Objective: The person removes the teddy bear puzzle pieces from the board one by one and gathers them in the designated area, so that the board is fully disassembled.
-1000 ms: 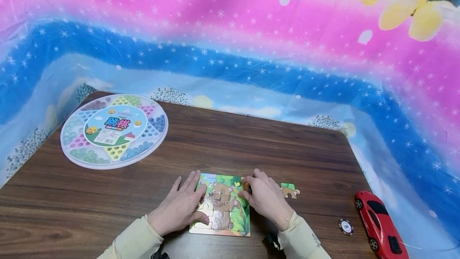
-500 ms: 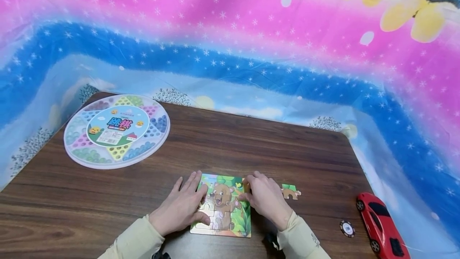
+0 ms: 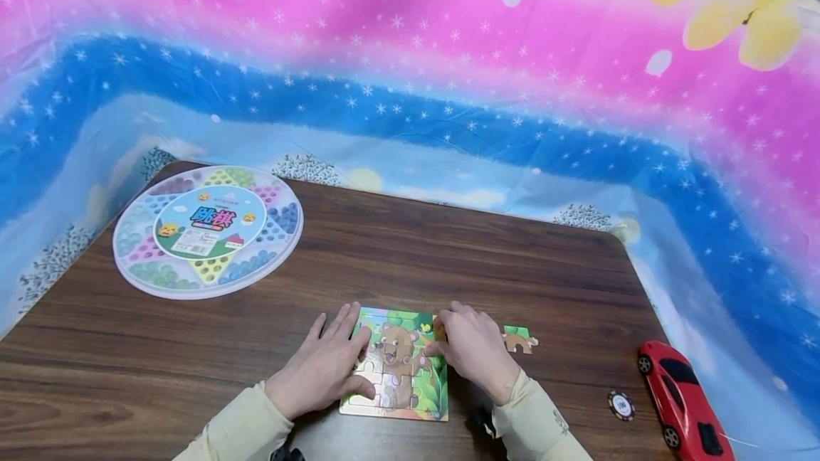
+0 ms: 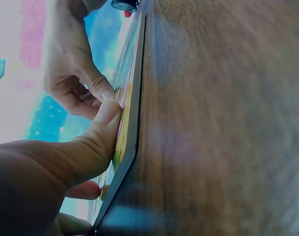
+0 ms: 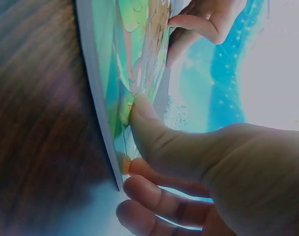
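Observation:
A square jigsaw puzzle (image 3: 397, 375) with a brown bear on green leaves lies flat near the table's front. My left hand (image 3: 320, 367) rests along its left side, fingers spread and thumb laid over the lower left pieces. At the upper right side, my right hand (image 3: 477, 348) has bent fingers and thumb on a piece near the corner; the hand partly hides that piece. In the right wrist view the thumb (image 5: 144, 110) touches the puzzle's face, with curled fingertips near its edge. A loose puzzle piece (image 3: 517, 339), green and brown, lies just right of that hand.
A round Chinese checkers set (image 3: 208, 233) with coloured marbles sits at the table's (image 3: 448, 247) back left. On the right lie a black-and-white poker chip (image 3: 621, 405) and a red toy car (image 3: 684, 400). A patterned cloth (image 3: 410, 77) hangs behind the table.
The head view has shifted slightly. Both hands stay in almost the same places on the puzzle, and the loose piece has not been moved.

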The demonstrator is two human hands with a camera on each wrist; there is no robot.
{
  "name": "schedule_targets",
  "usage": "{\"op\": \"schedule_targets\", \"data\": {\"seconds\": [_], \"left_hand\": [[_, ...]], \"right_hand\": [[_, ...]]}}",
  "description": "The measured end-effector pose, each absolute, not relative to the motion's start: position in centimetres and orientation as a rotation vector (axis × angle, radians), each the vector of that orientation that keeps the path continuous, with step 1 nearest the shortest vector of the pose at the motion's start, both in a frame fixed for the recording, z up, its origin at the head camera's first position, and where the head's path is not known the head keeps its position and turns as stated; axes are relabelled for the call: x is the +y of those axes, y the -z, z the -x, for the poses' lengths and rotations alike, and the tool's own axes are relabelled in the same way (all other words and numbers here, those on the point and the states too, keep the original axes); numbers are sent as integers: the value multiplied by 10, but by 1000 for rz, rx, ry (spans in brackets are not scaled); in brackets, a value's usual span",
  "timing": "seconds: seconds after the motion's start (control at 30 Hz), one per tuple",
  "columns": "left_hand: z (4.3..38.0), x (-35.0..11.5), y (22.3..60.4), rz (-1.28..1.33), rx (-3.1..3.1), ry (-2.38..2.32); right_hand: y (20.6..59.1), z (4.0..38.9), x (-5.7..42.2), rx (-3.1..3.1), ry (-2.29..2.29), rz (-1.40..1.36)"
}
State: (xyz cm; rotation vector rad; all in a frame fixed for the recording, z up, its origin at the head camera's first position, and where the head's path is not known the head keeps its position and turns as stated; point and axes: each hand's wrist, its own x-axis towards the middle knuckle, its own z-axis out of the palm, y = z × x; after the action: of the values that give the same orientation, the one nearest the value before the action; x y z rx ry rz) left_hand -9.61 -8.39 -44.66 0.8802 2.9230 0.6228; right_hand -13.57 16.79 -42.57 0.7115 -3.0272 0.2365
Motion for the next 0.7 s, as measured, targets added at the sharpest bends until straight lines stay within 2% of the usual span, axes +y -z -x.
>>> {"op": "schedule_targets", "data": {"seconds": [0.7], "left_hand": [[96,-84,448,-883,2939,-636]], "right_hand": [[430,137,171,-3054,-424,-652]]}}
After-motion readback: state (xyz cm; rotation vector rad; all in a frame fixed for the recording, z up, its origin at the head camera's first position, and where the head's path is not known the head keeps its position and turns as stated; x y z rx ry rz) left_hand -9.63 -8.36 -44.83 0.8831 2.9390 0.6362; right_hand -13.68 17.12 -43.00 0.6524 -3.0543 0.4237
